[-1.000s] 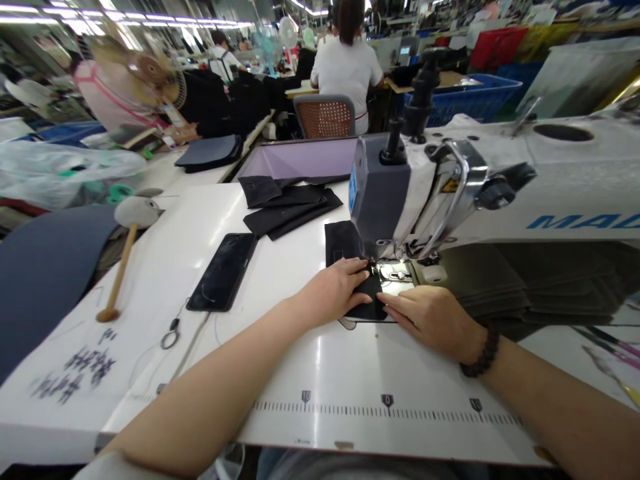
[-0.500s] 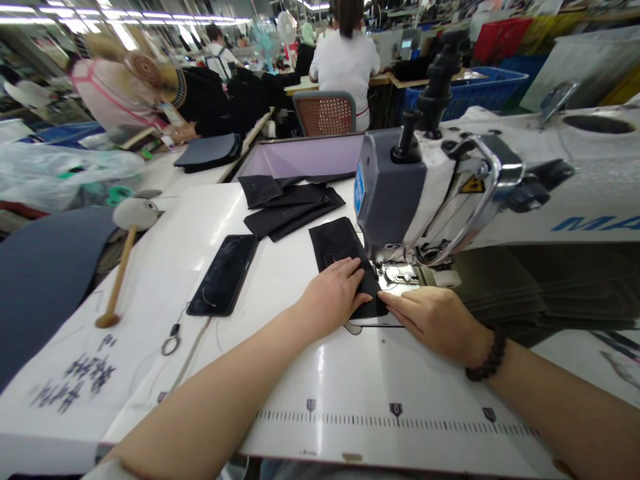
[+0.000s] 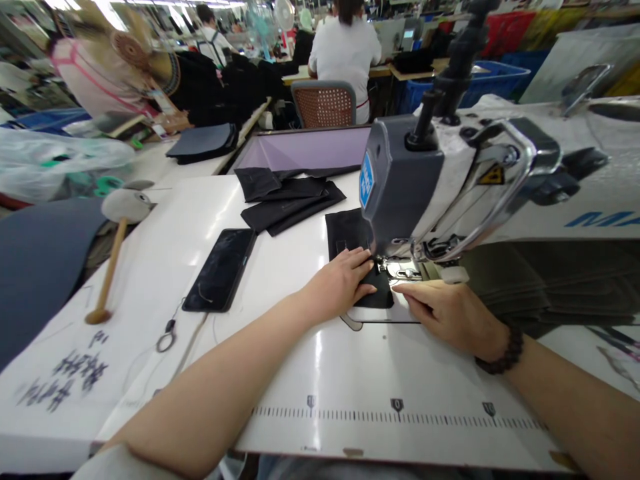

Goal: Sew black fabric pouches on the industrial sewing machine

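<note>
A small black fabric piece (image 3: 374, 291) with a short light stitched mark near its far end lies at the needle area of a sewing machine (image 3: 400, 180). My left hand (image 3: 340, 283) rests flat on it, fingers stretched out. To the right of the fabric, my right hand (image 3: 450, 313) lies low over the bed with its index finger extended. Its fingertip is close to the fabric's right edge, beside the shiny needle plate (image 3: 404, 269); whether it touches the cloth I cannot tell. Part of the fabric is hidden by my left hand and the machine head.
More black fabric pieces (image 3: 295, 203) lie behind on the white table (image 3: 280, 360). A phone (image 3: 220, 270) and a wooden-handled mallet-like tool (image 3: 113, 260) are on the left. Dark olive panels (image 3: 545, 280) are stacked under the machine arm. Other people sit beyond.
The black fabric has shifted right and turned slightly, with my left hand moving along on it. My right hand has moved a little right, off the fabric's near corner. The view has shifted slightly.
</note>
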The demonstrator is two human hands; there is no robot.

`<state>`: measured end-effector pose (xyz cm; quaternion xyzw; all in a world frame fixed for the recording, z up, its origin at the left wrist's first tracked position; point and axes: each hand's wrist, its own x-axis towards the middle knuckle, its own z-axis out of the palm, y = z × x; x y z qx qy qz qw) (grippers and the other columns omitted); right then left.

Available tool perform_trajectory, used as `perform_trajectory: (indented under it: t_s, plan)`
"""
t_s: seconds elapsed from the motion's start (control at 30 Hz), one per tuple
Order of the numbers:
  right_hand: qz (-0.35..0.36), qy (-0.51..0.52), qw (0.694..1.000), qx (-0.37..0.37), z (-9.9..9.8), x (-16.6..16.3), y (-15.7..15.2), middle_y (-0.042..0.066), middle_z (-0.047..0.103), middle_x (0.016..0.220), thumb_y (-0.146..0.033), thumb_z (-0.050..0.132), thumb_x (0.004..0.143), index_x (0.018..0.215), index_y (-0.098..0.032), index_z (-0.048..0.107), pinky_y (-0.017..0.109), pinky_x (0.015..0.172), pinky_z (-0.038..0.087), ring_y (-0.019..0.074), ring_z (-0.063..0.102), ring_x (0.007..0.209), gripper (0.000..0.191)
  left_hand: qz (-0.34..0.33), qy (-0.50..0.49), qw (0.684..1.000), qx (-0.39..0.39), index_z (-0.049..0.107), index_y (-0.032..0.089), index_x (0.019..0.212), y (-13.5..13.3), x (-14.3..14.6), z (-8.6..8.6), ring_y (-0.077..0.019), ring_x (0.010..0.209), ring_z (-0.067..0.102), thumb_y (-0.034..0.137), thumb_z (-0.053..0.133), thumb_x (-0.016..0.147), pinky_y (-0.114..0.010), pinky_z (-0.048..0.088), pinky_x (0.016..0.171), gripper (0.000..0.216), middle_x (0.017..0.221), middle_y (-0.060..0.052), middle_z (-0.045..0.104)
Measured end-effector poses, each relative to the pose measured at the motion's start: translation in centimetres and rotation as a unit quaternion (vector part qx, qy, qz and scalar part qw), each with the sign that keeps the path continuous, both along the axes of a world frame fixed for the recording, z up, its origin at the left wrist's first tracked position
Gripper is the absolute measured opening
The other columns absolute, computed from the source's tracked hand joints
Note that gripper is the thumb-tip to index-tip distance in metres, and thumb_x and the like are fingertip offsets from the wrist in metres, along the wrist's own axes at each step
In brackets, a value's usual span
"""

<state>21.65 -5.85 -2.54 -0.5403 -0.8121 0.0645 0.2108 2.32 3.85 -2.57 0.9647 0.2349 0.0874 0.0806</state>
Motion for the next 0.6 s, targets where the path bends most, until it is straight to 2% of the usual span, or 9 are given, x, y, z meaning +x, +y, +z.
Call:
perform_trajectory:
  t_s: [0.2,0.6]
  plan:
    - [0.039,-0.055,0.998,0.010,-0.45,-0.13,0.08,0.008,0.065,0.089,-0.020,0.039,0.086,0.101,-0.016,0.062,0.026,0.065,0.044,0.0166,0.060,0.073,0.028,-0.005,0.003,1.000,-0.012,0.048,0.008,0.117,0.17,-0.04,0.11,-0.0232,0.123,0.032,0.033,0.048,0.086,-0.035,0.027,0.104,0.040,0.127,-0.011,0.043]
    - [0.037,-0.089,0.995,0.025,-0.48,-0.52,0.10,0.009,0.065,0.086,-0.018,0.036,0.085,0.102,-0.014,0.061,0.026,0.061,0.043,0.0171,0.060,0.069,0.030,-0.019,-0.003,0.999,-0.029,0.049,0.008,0.114,0.58,-0.06,0.52,-0.0240,0.120,0.037,0.032,0.049,0.086,-0.037,0.031,0.102,0.037,0.125,-0.013,0.045]
